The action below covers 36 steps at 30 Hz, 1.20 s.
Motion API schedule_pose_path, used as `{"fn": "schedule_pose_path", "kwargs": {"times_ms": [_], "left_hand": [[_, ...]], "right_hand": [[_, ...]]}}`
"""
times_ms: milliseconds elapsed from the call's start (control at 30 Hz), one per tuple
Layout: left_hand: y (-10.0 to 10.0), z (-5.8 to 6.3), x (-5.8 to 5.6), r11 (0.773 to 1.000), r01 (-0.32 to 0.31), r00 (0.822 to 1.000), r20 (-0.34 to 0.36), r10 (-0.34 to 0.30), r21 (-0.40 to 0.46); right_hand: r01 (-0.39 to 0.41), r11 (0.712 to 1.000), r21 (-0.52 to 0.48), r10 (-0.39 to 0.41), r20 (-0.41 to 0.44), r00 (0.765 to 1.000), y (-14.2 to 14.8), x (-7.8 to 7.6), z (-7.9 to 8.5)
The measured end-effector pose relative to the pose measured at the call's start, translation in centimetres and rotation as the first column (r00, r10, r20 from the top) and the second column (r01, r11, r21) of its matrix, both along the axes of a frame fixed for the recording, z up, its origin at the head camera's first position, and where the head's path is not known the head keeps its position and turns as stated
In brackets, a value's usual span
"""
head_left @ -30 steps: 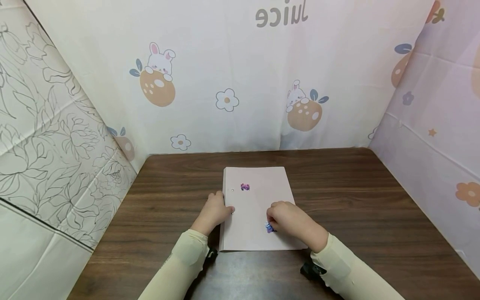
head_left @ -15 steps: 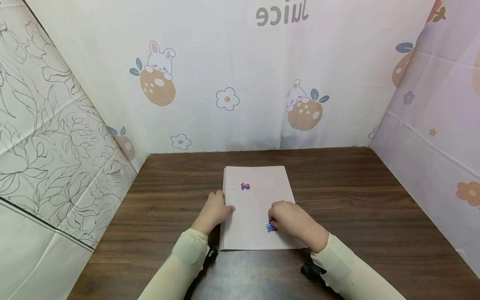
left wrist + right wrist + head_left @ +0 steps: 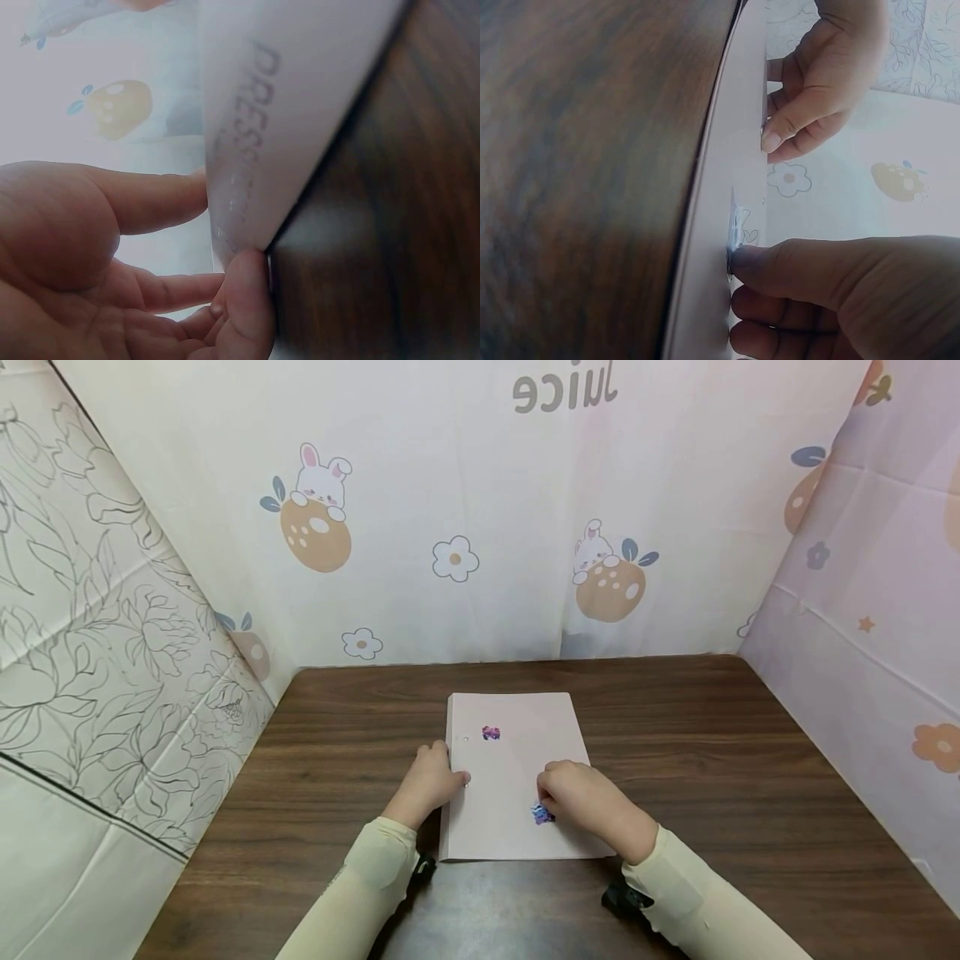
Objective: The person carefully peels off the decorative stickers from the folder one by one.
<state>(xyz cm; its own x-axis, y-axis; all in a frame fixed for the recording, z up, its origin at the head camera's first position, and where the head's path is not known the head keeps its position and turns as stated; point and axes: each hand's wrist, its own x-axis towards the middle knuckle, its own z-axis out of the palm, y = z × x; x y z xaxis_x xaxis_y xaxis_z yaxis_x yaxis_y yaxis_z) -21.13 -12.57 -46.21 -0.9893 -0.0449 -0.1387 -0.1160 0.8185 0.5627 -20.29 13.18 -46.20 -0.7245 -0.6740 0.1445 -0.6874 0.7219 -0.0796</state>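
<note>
A white book (image 3: 498, 710) lies flat on the table, with grey lettering along its spine in the left wrist view. My left hand (image 3: 429, 783) holds its left edge, thumb on top and fingers at the side. A small purple sticker (image 3: 491, 733) shows on the upper part of the cover. Lower right on the cover is a shiny blue and purple sticker (image 3: 541, 814). My right hand (image 3: 588, 795) pinches this blue sticker at its edge, fingers curled; in the right wrist view the thumb (image 3: 780, 266) is right on it. The hand hides part of the sticker.
The dark wooden table (image 3: 345, 718) spreads around the book. A white printed curtain (image 3: 510, 485) hangs behind it, with more patterned cloth (image 3: 97, 610) at the left. Both forearms reach in from the front, each with a black strap at the wrist.
My right hand has shifted very slightly, and a little more of the blue sticker shows. The left hand and the book stay in place.
</note>
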Motion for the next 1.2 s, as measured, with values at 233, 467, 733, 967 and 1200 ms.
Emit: {"fn": "schedule_pose_path", "kwargs": {"times_ms": [233, 467, 733, 967, 1200], "left_hand": [[0.05, 0.04, 0.04, 1.000, 0.002, 1.000, -0.001, -0.002, 0.000], [0.03, 0.09, -0.04, 1.000, -0.002, 1.000, 0.001, 0.002, -0.001], [0.11, 0.18, 0.13, 1.000, -0.004, 1.000, 0.008, 0.004, 0.000], [0.14, 0.29, 0.24, 1.000, -0.006, 1.000, 0.010, 0.006, -0.001], [0.11, 0.13, 0.11, 1.000, -0.004, 1.000, 0.012, 0.004, -0.005]], "right_hand": [[-0.002, 1.000, -0.003, 0.002, -0.009, 1.000, 0.12, -0.05, -0.08], [-0.001, 1.000, 0.004, 0.001, -0.015, 1.000, 0.01, -0.04, 0.16], [-0.012, 1.000, 0.006, 0.012, 0.001, 1.000, 0.10, -0.05, 0.13], [-0.018, 1.000, -0.003, 0.018, 0.039, 0.999, 0.19, 0.00, 0.45], [-0.030, 1.000, 0.003, 0.030, 0.049, 0.998, 0.39, -0.25, 0.47]]}}
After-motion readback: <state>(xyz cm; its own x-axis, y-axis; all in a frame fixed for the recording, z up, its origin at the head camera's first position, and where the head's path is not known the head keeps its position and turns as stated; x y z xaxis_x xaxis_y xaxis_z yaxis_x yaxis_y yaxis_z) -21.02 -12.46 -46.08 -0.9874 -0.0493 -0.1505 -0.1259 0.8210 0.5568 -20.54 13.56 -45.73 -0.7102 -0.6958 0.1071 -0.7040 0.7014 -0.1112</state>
